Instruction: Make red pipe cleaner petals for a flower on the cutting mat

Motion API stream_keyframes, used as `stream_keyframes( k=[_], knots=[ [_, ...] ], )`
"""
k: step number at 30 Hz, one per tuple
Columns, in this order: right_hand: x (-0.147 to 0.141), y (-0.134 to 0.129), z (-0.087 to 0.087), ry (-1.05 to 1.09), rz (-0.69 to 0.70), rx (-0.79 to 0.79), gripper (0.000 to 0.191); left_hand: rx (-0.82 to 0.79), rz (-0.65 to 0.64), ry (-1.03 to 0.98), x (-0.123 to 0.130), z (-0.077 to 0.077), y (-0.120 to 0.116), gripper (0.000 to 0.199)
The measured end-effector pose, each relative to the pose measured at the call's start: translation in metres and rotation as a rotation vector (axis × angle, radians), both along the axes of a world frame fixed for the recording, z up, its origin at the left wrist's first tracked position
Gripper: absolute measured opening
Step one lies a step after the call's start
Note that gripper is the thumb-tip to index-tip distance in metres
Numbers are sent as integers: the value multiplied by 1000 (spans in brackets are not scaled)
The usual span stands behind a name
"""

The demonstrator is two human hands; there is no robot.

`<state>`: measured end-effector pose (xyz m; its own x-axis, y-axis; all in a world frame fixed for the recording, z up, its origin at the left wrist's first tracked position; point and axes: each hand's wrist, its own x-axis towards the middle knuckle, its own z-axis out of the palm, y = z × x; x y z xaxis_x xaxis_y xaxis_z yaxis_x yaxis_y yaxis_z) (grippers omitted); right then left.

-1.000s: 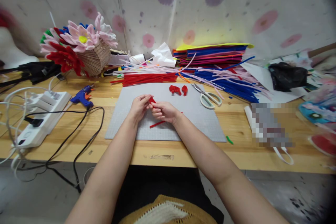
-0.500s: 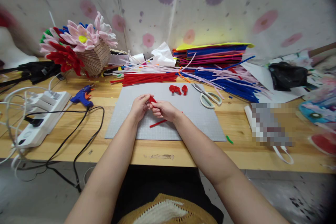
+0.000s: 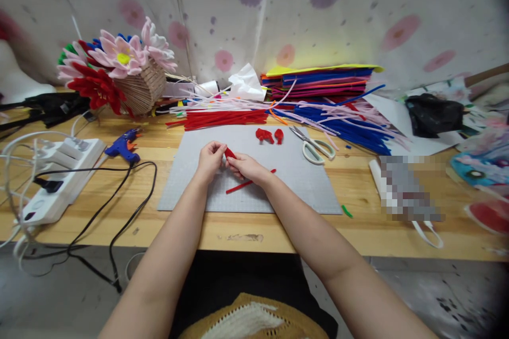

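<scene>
Over the grey cutting mat (image 3: 191, 190), my left hand (image 3: 211, 160) and my right hand (image 3: 247, 166) meet around a small piece of red pipe cleaner (image 3: 229, 153). The fingers of both hands are closed in a pinch on it, and part of it is hidden by them. Beneath my right hand lies a straight red pipe cleaner (image 3: 238, 187), partly covered by that hand. Farther back on the mat are small shaped red pieces (image 3: 264, 136). To their right rest open-bladed scissors (image 3: 314, 147) with pale handles.
Red pipe cleaners (image 3: 226, 118) lie behind the mat, with blue ones (image 3: 358, 130) to their right. At the left are a blue glue gun (image 3: 124, 147), a power strip (image 3: 63, 185) with loose cables, and a basket of fuzzy flowers (image 3: 143, 87). A black bag (image 3: 435, 114) sits at the right.
My fingers have shifted slightly around the red piece, and more of it shows between my hands. My left fingertips sit a little farther from my right ones.
</scene>
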<state>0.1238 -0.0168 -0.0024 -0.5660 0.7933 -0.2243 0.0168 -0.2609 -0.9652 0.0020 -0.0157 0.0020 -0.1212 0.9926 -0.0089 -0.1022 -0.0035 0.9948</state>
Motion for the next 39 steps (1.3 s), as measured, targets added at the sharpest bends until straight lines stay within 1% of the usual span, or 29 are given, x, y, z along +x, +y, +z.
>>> stream_keyframes(
  k=[3, 6, 9, 12, 14, 16, 21, 24, 27, 30, 34, 37, 39],
  knots=[
    [3, 0, 2, -9, 55, 37, 17, -60, -77, -47, -2, 2, -1, 21],
    [10, 2, 7, -46, 84, 108, 18, -55, -105, -22, -4, 7, -2, 20],
    [19, 7, 12, -103, 22, 207, 26, -10, -140, 25, -3, 12, -5, 19],
    [26, 11, 16, -173, -35, 296, 33, -17, -228, 25, -1, 16, -9, 23],
    [29, 12, 19, -204, -29, 298, 34, -44, -288, -4, 0, 17, -11, 27],
    [31, 11, 22, -208, -4, 269, 35, -69, -321, -45, 0, 16, -12, 29],
    [31, 7, 27, -145, 46, 166, 35, -107, -325, -137, 0, 14, -11, 27],
    [28, 7, 25, -76, 30, 91, 31, -83, -263, -126, 4, 11, -9, 25],
    [23, 8, 19, 10, -10, 30, 24, -9, -115, 0, 9, 8, -7, 24],
    [20, 9, 14, 12, 10, 15, 17, 38, 4, 98, 11, 6, -6, 22],
    [25, 12, 13, 21, 69, 52, 14, 96, 121, 136, 7, 3, -2, 17],
    [28, 12, 16, 14, 43, 51, 11, 97, 158, 135, 6, 0, 0, 19],
    [27, 11, 18, 6, -8, 31, 9, 80, 128, 106, 8, -3, 1, 21]
  ],
)
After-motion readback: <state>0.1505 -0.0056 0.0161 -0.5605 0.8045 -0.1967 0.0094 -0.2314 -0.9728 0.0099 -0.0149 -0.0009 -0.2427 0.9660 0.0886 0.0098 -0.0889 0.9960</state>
